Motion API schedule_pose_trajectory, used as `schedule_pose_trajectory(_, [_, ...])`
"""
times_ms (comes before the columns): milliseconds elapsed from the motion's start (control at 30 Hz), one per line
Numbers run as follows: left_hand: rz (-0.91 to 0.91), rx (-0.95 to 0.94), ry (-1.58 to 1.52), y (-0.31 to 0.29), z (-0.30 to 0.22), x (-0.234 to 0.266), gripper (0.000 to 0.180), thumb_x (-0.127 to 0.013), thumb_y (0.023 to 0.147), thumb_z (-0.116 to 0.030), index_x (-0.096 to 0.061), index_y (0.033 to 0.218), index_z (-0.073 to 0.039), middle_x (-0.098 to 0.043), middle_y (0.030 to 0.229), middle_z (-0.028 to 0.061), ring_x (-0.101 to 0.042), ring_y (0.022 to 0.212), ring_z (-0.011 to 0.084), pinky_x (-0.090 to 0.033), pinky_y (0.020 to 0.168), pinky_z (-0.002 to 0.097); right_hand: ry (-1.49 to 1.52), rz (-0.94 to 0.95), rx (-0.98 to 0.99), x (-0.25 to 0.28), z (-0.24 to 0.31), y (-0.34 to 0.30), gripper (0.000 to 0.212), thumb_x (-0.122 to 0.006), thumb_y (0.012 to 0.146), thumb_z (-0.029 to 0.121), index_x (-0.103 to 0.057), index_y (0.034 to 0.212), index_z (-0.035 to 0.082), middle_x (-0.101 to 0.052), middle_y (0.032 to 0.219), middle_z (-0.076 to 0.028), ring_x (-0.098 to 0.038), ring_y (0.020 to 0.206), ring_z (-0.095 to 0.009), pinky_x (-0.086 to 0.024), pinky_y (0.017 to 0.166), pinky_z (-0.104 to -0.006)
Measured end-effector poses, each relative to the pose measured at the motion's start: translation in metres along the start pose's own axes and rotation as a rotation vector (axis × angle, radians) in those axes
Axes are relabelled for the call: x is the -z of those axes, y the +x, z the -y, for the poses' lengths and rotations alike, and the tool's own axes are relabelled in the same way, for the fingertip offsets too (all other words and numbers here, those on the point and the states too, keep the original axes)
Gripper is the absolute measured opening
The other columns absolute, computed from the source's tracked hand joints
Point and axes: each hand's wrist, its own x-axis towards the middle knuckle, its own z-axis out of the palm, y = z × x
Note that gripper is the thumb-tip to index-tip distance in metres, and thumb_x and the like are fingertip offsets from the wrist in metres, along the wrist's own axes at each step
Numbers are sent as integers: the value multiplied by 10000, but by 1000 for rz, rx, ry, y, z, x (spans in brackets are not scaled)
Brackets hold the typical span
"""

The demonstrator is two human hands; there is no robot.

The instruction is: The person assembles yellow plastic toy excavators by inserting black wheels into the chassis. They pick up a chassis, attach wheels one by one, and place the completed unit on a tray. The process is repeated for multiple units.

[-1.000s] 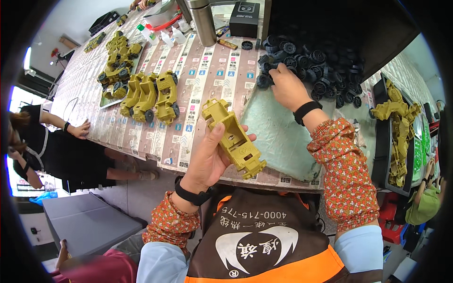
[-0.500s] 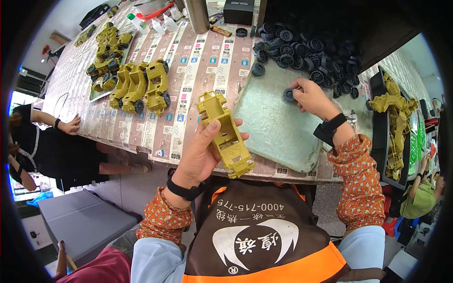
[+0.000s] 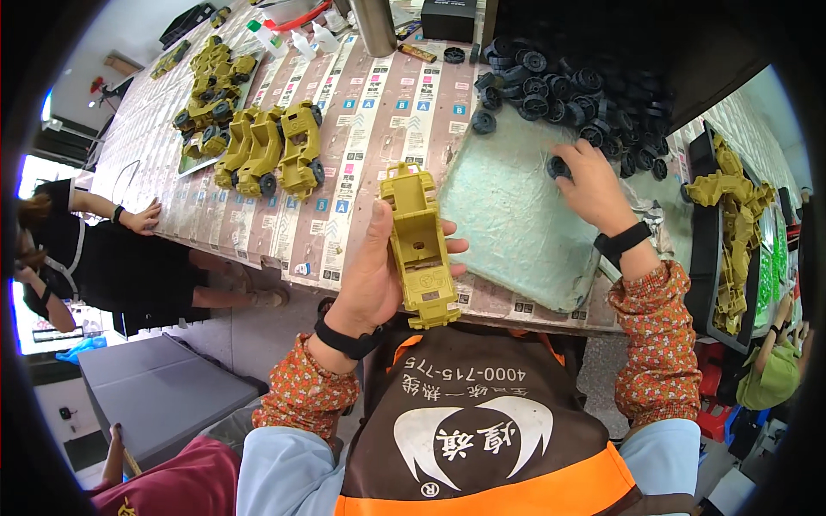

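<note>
My left hand (image 3: pixel 370 279) is closed around a mustard-yellow plastic toy truck body (image 3: pixel 419 249), held up just over the table's near edge. Its hollow side faces me, and no wheels show on it. Over the right part of a pale green pad (image 3: pixel 499 206), my right hand (image 3: pixel 598 191) pinches a small black toy wheel (image 3: pixel 557 168) in its fingertips. Just beyond that hand lies a heap of similar black wheels (image 3: pixel 594 95). Left of the pad, three yellow toy trucks (image 3: pixel 262 159) with black wheels stand side by side on the table.
More yellow trucks (image 3: pixel 211 90) sit farther left on a tray. Small bottles (image 3: pixel 303 45), a metal cylinder (image 3: pixel 372 26) and a black box (image 3: pixel 448 19) stand at the back. At right, a black tray (image 3: pixel 704 258) holds yellow bodies. A co-worker's hand (image 3: pixel 140 219) rests on the table's left edge.
The truck body has turned more upright in my left hand. My right hand still pinches the wheel, its fingers now bent further over it. The whole view has shifted slightly.
</note>
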Motion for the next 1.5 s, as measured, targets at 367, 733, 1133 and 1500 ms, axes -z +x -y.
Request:
schedule_pose_trajectory(367, [-62, -21, -68, 1, 11, -23, 711, -365, 1047, -634, -442, 1467, -66, -594, 1284, 174, -634, 1187, 375, -613, 905, 546, 949, 139, -16, 26, 101, -24, 430, -706, 883, 50, -584, 1295, 43, -644, 1101, -57, -655, 909, -145, -532, 748, -287])
schedule_pose_trajectory(733, [-74, 40, 26, -5, 6, -38, 676, -376, 1041, -629, -465, 1433, -85, -632, 1190, 138, -697, 1002, 252, -661, 787, 462, 1325, 87, -119, -2, 133, -54, 431, -648, 924, -20, -542, 1341, -8, -631, 1198, -82, -643, 1023, -137, -565, 901, -305])
schedule_pose_trajectory(1133, [-76, -32, 247, -9, 10, -52, 681, -466, 1029, -623, -263, 1505, -180, -548, 1257, 108, -671, 1003, 224, -658, 705, 402, 1426, 126, -162, -13, 126, -66, 425, -657, 935, -47, -559, 1346, 0, -631, 1194, -86, -621, 1082, -135, -543, 957, -300])
schedule_pose_trajectory(1500, [12, 156, 11, -8, 13, -25, 636, -336, 1049, -661, -349, 1477, -191, -612, 1192, 113, -702, 879, 240, -634, 703, 370, 767, -60, 141, -2, 159, -94, 773, -505, 799, -129, -365, 1553, -37, -436, 1515, -334, -537, 1323, -472, -517, 1004, -380])
